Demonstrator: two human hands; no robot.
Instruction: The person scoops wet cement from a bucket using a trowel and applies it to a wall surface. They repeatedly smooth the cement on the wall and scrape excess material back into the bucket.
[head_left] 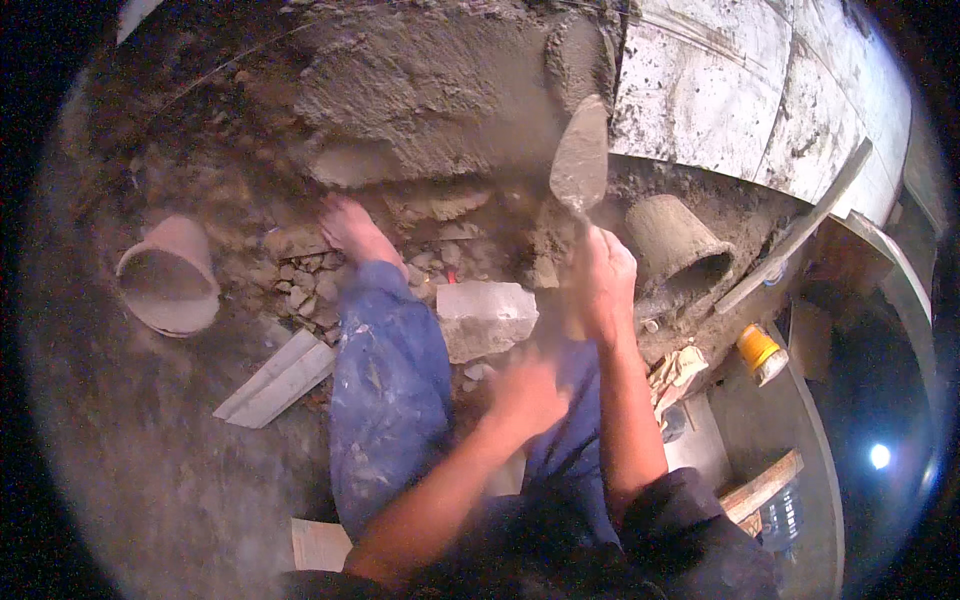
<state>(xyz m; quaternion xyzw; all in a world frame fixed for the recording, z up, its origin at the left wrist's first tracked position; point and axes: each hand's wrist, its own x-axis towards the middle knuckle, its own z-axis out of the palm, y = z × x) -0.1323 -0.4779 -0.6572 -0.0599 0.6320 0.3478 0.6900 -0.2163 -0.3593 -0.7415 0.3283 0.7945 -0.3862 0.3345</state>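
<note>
My right hand [605, 275] grips the handle of a mortar-coated trowel [580, 150], its blade raised over the edge of the wet mortar bed [430, 90] beside white tiles [720, 80]. My left hand [528, 398] is motion-blurred over my right leg, so its fingers cannot be made out. Between my legs, in their stained blue trousers, lies a pale block [485, 305], with broken rubble [305, 292] by my bare left foot. A mortar-caked bucket [672, 235] lies tipped beside my right hand.
Another bucket [165, 260] lies tipped at the left, near pale strips [270, 380]. At the right are a leaning wooden batten [790, 230], a yellow tub [755, 348], crumpled cloth [675, 380] and a board [765, 480] at the lower edge.
</note>
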